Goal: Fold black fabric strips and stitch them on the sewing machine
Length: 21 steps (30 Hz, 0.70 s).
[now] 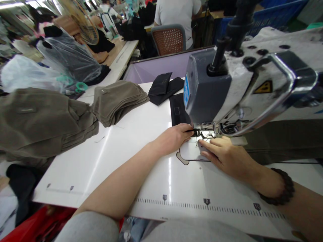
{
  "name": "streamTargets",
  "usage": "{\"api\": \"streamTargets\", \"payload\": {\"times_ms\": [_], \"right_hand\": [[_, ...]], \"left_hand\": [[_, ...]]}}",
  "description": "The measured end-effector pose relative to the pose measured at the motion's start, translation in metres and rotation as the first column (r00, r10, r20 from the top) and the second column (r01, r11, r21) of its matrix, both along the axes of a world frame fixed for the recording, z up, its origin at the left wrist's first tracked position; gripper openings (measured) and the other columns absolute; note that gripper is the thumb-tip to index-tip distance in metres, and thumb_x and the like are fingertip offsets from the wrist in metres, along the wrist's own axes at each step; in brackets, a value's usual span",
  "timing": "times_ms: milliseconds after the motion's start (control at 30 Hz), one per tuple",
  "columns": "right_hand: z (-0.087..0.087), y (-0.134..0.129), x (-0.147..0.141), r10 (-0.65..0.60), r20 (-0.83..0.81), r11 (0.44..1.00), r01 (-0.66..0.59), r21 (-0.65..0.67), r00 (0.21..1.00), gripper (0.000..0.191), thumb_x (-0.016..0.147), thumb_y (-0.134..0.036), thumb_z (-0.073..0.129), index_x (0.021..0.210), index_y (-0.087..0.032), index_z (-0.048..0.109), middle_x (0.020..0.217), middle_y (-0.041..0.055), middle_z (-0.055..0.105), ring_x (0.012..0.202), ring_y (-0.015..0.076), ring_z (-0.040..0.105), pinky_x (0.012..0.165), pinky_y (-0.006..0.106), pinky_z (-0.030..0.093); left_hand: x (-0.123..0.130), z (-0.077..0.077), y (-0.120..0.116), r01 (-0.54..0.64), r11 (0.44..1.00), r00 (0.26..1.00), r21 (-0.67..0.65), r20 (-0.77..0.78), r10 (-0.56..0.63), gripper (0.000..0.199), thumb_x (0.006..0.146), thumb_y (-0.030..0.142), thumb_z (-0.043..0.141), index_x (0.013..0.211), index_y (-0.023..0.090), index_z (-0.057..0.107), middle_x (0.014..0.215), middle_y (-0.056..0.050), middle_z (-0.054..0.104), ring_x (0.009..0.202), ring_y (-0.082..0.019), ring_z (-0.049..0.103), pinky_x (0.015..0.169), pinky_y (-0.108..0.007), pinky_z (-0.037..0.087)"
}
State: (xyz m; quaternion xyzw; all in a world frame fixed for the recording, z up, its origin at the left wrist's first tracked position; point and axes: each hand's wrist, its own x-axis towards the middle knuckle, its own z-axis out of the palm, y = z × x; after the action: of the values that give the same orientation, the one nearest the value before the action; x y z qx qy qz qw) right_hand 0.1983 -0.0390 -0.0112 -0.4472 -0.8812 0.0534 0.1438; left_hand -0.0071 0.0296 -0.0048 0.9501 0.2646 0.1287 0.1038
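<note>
A sewing machine (208,87) stands on the white table at the right. Just left of its presser foot (207,134), my left hand (176,137) is closed with its fingertips pressed on the end of a black fabric piece (178,109). That piece runs back along the machine head, partly hidden behind it. In front of the foot, my right hand (227,154) rests over the metal needle plate (190,149). Its index finger and thumb are stretched out and apart, with nothing visible between them. The other fingers are bent beside the foot.
Stacks of olive-brown fabric pieces (118,101) and larger brown pieces (42,117) lie on the left. Folded black pieces (161,85) sit at the table's back. Green-handled scissors (81,87) lie beyond. A ruler scale (186,203) marks the front edge. A person sits behind a chair (169,40).
</note>
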Motion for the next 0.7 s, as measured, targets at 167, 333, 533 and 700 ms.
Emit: {"api": "streamTargets", "payload": {"times_ms": [167, 333, 533, 700], "right_hand": [[0.000, 0.000, 0.000, 0.008, -0.002, 1.000, -0.008, 0.008, 1.000, 0.032, 0.087, -0.031, 0.042, 0.109, -0.014, 0.058, 0.079, 0.0065, 0.063, 0.072, 0.0173, 0.056, 0.067, 0.031, 0.041], [0.000, 0.000, 0.000, 0.003, -0.011, 1.000, -0.003, 0.008, 1.000, 0.031, 0.087, -0.031, 0.042, 0.109, -0.014, 0.058, 0.081, 0.0066, 0.063, 0.074, 0.0176, 0.056, 0.068, 0.031, 0.041], [-0.003, 0.000, 0.002, 0.011, -0.014, 1.000, -0.011, 0.007, 1.000, 0.034, 0.088, -0.032, 0.042, 0.111, -0.014, 0.057, 0.081, 0.0071, 0.063, 0.073, 0.0180, 0.056, 0.068, 0.032, 0.041], [-0.006, 0.000, 0.004, 0.044, -0.025, 0.999, -0.044, 0.011, 0.999, 0.035, 0.089, -0.030, 0.040, 0.114, -0.012, 0.056, 0.083, 0.0083, 0.063, 0.079, 0.0195, 0.057, 0.070, 0.033, 0.041]], "left_hand": [[0.001, 0.001, 0.000, -0.011, 1.000, 1.000, -0.009, -0.004, 0.011, 0.026, 0.091, 0.021, 0.040, 0.104, 0.013, 0.061, 0.107, -0.009, 0.061, 0.102, -0.018, 0.056, 0.085, -0.030, 0.049], [0.002, 0.002, -0.001, -0.050, 0.998, 0.998, 0.028, -0.037, 0.051, 0.027, 0.090, 0.021, 0.040, 0.106, 0.013, 0.060, 0.106, -0.010, 0.060, 0.099, -0.018, 0.056, 0.082, -0.030, 0.049], [0.004, 0.018, -0.018, -0.084, 0.994, 0.975, 0.066, -0.200, 0.096, 0.027, 0.089, 0.028, 0.043, 0.098, 0.013, 0.063, 0.092, -0.009, 0.059, 0.086, -0.020, 0.057, 0.075, -0.034, 0.050], [0.011, 0.028, -0.041, -0.022, 0.999, 0.956, -0.037, -0.295, 0.011, 0.027, 0.088, 0.031, 0.045, 0.095, 0.011, 0.062, 0.089, -0.008, 0.054, 0.080, -0.019, 0.055, 0.073, -0.031, 0.049]]}}
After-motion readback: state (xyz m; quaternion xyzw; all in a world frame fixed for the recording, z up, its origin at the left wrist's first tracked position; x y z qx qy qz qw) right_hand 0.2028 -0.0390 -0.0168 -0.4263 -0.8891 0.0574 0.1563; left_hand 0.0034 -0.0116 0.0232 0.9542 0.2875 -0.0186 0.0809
